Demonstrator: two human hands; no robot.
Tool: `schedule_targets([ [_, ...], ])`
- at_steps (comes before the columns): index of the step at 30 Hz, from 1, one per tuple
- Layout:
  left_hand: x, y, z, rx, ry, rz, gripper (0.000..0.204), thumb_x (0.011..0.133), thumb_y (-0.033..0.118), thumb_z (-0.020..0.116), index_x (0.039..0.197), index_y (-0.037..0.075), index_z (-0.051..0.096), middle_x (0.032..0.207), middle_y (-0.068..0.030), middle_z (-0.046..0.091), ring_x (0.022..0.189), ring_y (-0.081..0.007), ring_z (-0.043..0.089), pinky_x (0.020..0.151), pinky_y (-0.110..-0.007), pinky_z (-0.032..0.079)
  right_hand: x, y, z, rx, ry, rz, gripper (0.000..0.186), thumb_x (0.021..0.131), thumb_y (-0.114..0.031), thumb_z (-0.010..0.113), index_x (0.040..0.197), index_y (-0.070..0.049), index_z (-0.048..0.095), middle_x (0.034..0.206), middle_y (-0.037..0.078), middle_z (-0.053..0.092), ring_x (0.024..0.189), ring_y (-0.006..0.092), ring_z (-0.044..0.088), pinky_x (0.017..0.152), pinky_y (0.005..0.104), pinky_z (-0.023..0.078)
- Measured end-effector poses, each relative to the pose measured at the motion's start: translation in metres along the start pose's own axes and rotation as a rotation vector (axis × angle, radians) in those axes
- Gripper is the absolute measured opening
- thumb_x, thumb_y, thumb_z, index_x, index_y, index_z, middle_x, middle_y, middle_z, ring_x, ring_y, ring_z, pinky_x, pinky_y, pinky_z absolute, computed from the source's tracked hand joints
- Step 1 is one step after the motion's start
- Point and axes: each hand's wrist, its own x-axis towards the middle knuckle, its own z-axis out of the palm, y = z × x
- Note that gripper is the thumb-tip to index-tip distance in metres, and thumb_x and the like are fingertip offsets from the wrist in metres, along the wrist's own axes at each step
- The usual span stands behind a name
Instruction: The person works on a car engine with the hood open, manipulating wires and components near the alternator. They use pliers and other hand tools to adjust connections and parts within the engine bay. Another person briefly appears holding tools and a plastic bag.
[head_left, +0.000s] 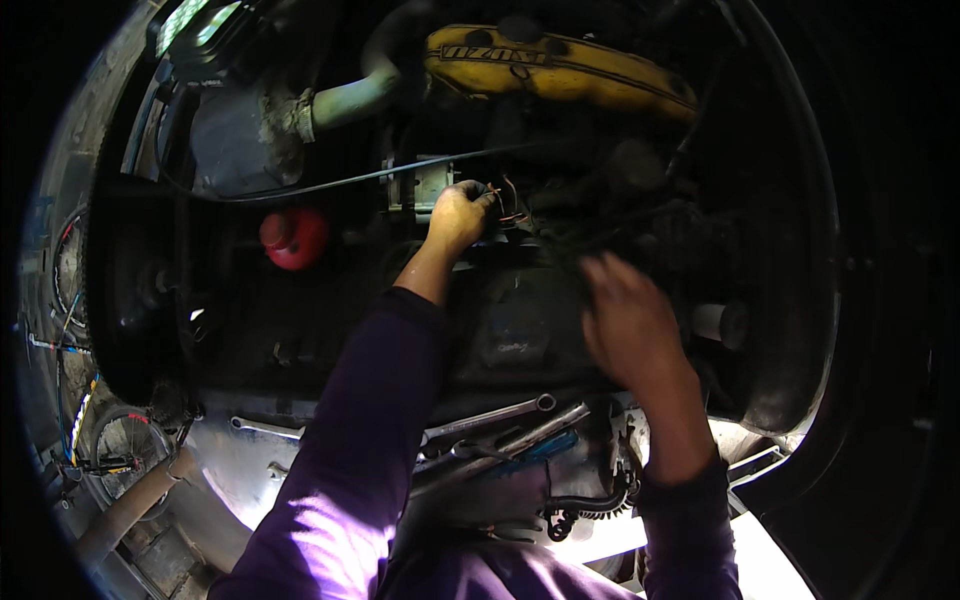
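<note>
In the middle of the engine bay, my left hand [460, 213] pinches thin wires [510, 200] with thumb and fingers, beside a silver metal component [432, 185]. Below and to the right, my right hand [632, 322] is slightly blurred, its fingers loosely bent and apart over dark engine parts, holding nothing that I can see. A red rounded object [295, 242] sits left of my left arm. A long thin bluish hose or cable [340, 183] crosses above the hands.
A yellow engine cover [560, 70], pale pipe [350, 103] and grey housing [235, 135] are at the top. Spanners [265, 428], a metal bar [520, 445] and other tools lie along the near edge. Bicycles [120, 455] stand at the left.
</note>
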Motion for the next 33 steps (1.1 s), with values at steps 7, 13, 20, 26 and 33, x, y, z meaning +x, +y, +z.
schedule_targets([
  [7,0.01,0.002,0.0,-0.073,-0.019,-0.013,0.03,0.091,0.022,0.07,0.109,-0.002,0.071,0.101,-0.0199,0.074,0.094,-0.0301,0.071,0.085,-0.038,0.053,0.137,0.052,0.1,0.207,-0.014,0.195,0.046,0.084,-0.008,0.062,0.13,-0.002,0.06,0.125,0.024,0.064,0.117,0.0387,0.062,0.1,0.0454,0.051],
  [13,0.0,0.021,-0.003,-0.102,-0.05,-0.12,0.031,0.094,0.02,0.072,0.118,0.0,0.069,0.1,-0.0121,0.075,0.087,-0.0173,0.068,0.079,-0.031,0.054,0.152,0.066,0.132,0.396,0.016,0.249,0.048,0.086,-0.011,0.066,0.131,0.003,0.058,0.124,0.027,0.064,0.118,0.0414,0.061,0.103,0.0463,0.048],
  [20,0.005,0.016,-0.002,-0.092,-0.104,-0.069,0.03,0.095,0.021,0.071,0.118,0.002,0.07,0.103,-0.009,0.074,0.091,-0.0151,0.066,0.082,-0.031,0.053,0.163,0.074,0.137,0.609,0.139,0.146,0.028,0.09,-0.01,0.064,0.117,-0.006,0.068,0.118,0.019,0.067,0.113,0.0372,0.064,0.098,0.0445,0.05],
  [26,0.002,0.017,-0.002,0.011,-0.055,0.064,0.021,0.095,0.017,0.068,0.109,0.001,0.07,0.094,-0.0096,0.074,0.084,-0.0159,0.067,0.074,-0.031,0.053,0.174,0.066,0.134,0.355,0.309,-0.107,0.023,0.09,-0.008,0.06,0.11,-0.013,0.071,0.106,0.014,0.068,0.094,0.0369,0.068,0.083,0.0451,0.056],
  [33,0.006,0.007,-0.004,0.084,-0.057,0.079,0.022,0.096,0.022,0.065,0.105,0.002,0.069,0.091,-0.0106,0.073,0.085,-0.0204,0.065,0.081,-0.036,0.05,0.181,0.072,0.133,0.261,0.225,-0.104,0.028,0.091,-0.008,0.056,0.113,-0.018,0.071,0.106,0.014,0.065,0.095,0.0372,0.068,0.084,0.0459,0.057],
])
